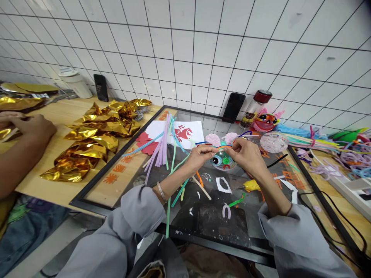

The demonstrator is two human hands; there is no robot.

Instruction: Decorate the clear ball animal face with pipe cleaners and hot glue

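Note:
My left hand (201, 156) and my right hand (245, 153) are both closed, fingertips pinching the two ends of a short band of coloured pipe cleaners (221, 148), with orange and blue showing. Just below the band lies a clear plastic ball (223, 164) with a big blue eye (216, 160) and a green piece on it; my right fingers partly cover it. Behind my hands are two fuzzy pink round shapes (213, 139). Near my right forearm lies a yellow glue gun (251, 185). A bundle of lilac pipe cleaners (160, 154) spreads out left of my left hand.
On the black-framed glass board (95, 181) lie a white cut-out (223, 185), a wooden stick (202, 188) and a green piece (237, 200). A phone (233, 107) and a jar (252, 112) stand by the wall. Gold foil (87, 148) and another person's hand (36, 125) are left.

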